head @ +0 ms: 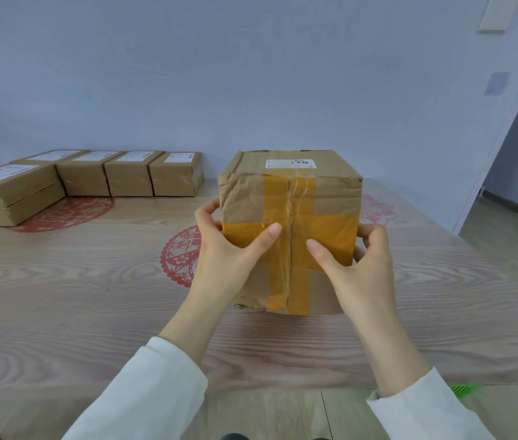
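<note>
Wood-grain table [92,312] spreads before you, with a row of flat cartons [130,179] at its far left by the wall. Your box [245,192] stands at the table's middle, taped face toward you, though you cannot tell whether it rests on the wood or hangs just above. Both hands clamp it, left hand [219,249] on its left edge, right hand [365,268] on its right, thumbs pressing the yellow tape [330,230] below a white label [291,163].

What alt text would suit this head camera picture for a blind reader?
A left hand and right hand grip a crumpled cardboard box crossed with yellow tape, thumbs on its near face, over a wood-grain table. Flatter labelled boxes line its far left.
</note>
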